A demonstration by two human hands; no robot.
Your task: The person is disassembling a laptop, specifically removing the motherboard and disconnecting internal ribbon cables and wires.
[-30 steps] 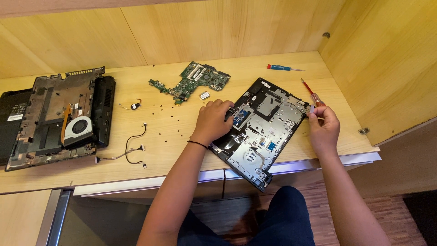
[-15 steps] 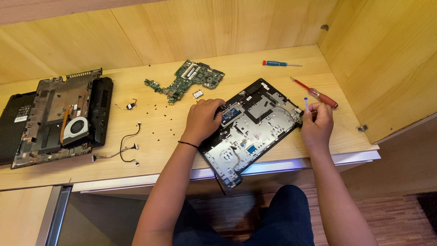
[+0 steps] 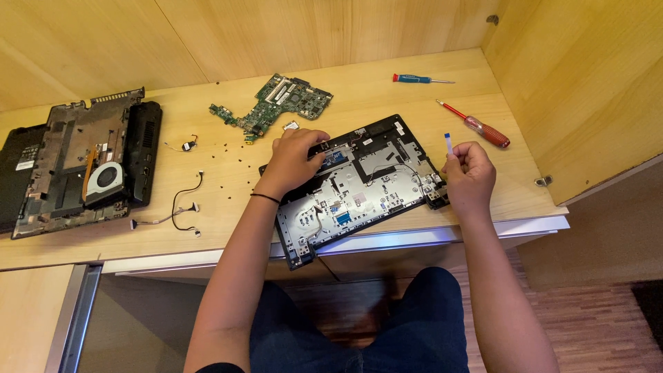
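Here, the left hand (image 3: 293,160) presses flat, gripping nothing, on the laptop panel (image 3: 359,190); the right hand (image 3: 469,174) pinches a ribbon cable (image 3: 448,143) beside it. Behind the panel: two screwdrivers (image 3: 476,126), one green circuit board (image 3: 273,103).

Perhaps home workbench: dismantled laptop (image 3: 359,186).

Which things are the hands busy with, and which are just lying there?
Busy with: laptop panel under left hand; ribbon cable in right hand.
Lying about: circuit board, red screwdriver, blue screwdriver, laptop base, wires.
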